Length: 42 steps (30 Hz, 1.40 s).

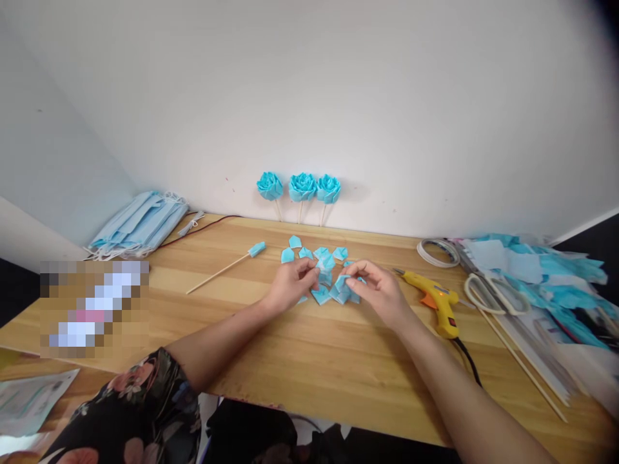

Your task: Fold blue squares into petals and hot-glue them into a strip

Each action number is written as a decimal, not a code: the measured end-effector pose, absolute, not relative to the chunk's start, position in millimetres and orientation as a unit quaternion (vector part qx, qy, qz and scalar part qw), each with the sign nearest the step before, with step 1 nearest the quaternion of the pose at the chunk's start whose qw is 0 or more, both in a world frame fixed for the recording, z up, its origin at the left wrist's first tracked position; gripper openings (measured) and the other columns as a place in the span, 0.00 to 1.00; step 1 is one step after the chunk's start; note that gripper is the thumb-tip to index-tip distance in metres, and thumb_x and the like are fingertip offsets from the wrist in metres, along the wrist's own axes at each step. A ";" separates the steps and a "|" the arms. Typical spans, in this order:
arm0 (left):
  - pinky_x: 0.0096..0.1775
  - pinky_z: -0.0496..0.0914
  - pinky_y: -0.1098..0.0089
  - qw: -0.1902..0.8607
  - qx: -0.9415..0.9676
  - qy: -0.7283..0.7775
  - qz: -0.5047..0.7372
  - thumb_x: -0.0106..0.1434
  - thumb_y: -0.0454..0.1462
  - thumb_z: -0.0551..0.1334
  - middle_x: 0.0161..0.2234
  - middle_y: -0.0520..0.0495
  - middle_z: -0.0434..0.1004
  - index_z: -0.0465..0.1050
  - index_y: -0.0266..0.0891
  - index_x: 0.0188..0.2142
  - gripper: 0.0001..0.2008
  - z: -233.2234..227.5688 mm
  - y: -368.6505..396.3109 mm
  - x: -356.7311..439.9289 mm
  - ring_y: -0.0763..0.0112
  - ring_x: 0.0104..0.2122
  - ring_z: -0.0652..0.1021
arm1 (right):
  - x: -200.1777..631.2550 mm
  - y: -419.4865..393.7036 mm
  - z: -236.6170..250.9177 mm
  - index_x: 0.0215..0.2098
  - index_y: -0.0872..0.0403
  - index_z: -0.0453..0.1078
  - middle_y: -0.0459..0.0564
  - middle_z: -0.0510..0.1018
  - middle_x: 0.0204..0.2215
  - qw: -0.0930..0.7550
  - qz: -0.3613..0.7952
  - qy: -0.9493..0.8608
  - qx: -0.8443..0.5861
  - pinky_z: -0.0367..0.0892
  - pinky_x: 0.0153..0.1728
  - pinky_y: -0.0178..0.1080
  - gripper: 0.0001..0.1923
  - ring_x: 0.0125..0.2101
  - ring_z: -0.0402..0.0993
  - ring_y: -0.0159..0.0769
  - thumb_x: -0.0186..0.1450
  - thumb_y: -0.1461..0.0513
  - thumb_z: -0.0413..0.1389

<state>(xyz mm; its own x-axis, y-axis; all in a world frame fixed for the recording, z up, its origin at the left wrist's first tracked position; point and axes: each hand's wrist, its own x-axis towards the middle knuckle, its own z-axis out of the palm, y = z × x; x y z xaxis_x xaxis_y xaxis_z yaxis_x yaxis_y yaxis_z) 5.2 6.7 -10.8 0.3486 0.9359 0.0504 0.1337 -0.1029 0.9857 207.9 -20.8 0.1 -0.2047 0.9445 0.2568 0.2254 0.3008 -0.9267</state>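
My left hand [294, 283] is closed, its thumb and fingertips pinched at the edge of a pale blue petal [326, 263]. To its right, my right hand [380, 290] pinches another folded blue petal [342, 285] between thumb and fingers. Several more folded petals, such as one at the back [294, 241] and one at the side [340, 253], lie on the wood around and beneath my fingers. Some of them are partly hidden by my hands. Left of the petals lies a wooden stick [217, 274] with a rolled blue piece [257, 249] on its tip.
Three blue fabric roses [302, 187] on sticks lean against the wall. A yellow glue gun [438, 299], scissors [491, 296], a tape roll [438, 252] and blue scraps [556, 270] lie right. Face masks [138, 222] are stacked at left, behind a blurred-out object [97, 306].
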 end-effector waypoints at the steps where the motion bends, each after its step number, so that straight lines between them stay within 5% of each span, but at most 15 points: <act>1: 0.23 0.67 0.76 0.515 0.634 0.417 0.398 0.61 0.43 0.57 0.22 0.52 0.73 0.67 0.37 0.29 0.11 -10.4 6.7 4.8 0.77 0.19 0.71 | 208.7 -20.5 -0.8 0.33 0.51 0.69 0.46 0.75 0.31 0.474 0.417 -0.637 -0.443 0.66 0.33 0.36 0.05 0.32 0.71 0.34 0.61 0.59 0.58; 7: 0.23 0.66 0.76 0.490 0.612 0.419 0.457 0.60 0.44 0.58 0.20 0.54 0.68 0.67 0.37 0.28 0.12 -8.1 7.4 4.0 0.78 0.19 0.70 | 209.2 -18.9 0.6 0.45 0.49 0.72 0.47 0.77 0.33 0.517 0.455 -0.555 -0.467 0.67 0.32 0.36 0.16 0.32 0.72 0.34 0.58 0.56 0.60; 11: 0.23 0.63 0.77 0.473 0.617 0.431 0.458 0.60 0.43 0.58 0.20 0.54 0.66 0.66 0.37 0.25 0.12 -5.3 7.8 3.3 0.79 0.19 0.67 | 209.2 -16.8 0.2 0.42 0.52 0.74 0.49 0.79 0.37 0.505 0.425 -0.558 -0.503 0.67 0.35 0.37 0.15 0.35 0.72 0.35 0.58 0.55 0.59; 23: 0.25 0.62 0.76 0.488 0.638 0.400 0.442 0.61 0.44 0.57 0.22 0.53 0.67 0.67 0.36 0.27 0.14 -4.8 6.4 3.2 0.78 0.21 0.66 | 200.3 -19.3 -1.8 0.37 0.54 0.75 0.46 0.77 0.24 0.414 0.419 -0.621 -0.517 0.67 0.27 0.36 0.13 0.23 0.70 0.32 0.61 0.55 0.55; 27: 0.25 0.61 0.76 0.484 0.641 0.400 0.441 0.62 0.44 0.56 0.21 0.53 0.66 0.66 0.36 0.26 0.14 -6.9 8.1 2.8 0.78 0.21 0.66 | 196.0 -21.4 -1.2 0.31 0.52 0.76 0.49 0.79 0.30 0.355 0.286 -0.743 -0.491 0.67 0.32 0.38 0.09 0.29 0.74 0.35 0.62 0.61 0.54; 31: 0.26 0.62 0.75 0.488 0.650 0.391 0.432 0.62 0.44 0.56 0.22 0.52 0.66 0.67 0.36 0.26 0.14 -3.4 5.8 2.6 0.78 0.22 0.66 | 199.9 -22.1 1.4 0.33 0.53 0.76 0.51 0.80 0.35 0.427 0.186 -0.730 -0.500 0.67 0.34 0.39 0.10 0.34 0.74 0.38 0.65 0.60 0.52; 36: 0.27 0.61 0.75 0.491 0.696 0.347 0.392 0.62 0.44 0.57 0.23 0.52 0.67 0.70 0.35 0.27 0.14 2.3 -1.6 4.6 0.77 0.23 0.67 | 206.0 -25.7 5.6 0.45 0.53 0.74 0.51 0.79 0.33 0.489 0.295 -0.632 -0.524 0.68 0.28 0.36 0.17 0.29 0.73 0.35 0.67 0.53 0.50; 42: 0.26 0.61 0.75 0.479 0.721 0.347 0.360 0.62 0.43 0.57 0.22 0.52 0.67 0.71 0.35 0.26 0.14 -2.4 -3.7 7.2 0.77 0.22 0.66 | 201.4 -30.4 14.1 0.37 0.53 0.76 0.48 0.77 0.27 0.476 0.358 -0.634 -0.493 0.66 0.26 0.34 0.18 0.27 0.71 0.34 0.66 0.51 0.50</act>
<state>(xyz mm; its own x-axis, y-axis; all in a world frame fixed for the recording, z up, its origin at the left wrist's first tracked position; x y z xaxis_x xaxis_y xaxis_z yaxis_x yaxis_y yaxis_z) 7.2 -3.7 -2.4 0.4997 0.8458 0.1869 0.1552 -0.2997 0.9413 201.4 -30.4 14.1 -0.0616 0.9661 0.2507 0.2835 0.2578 -0.9237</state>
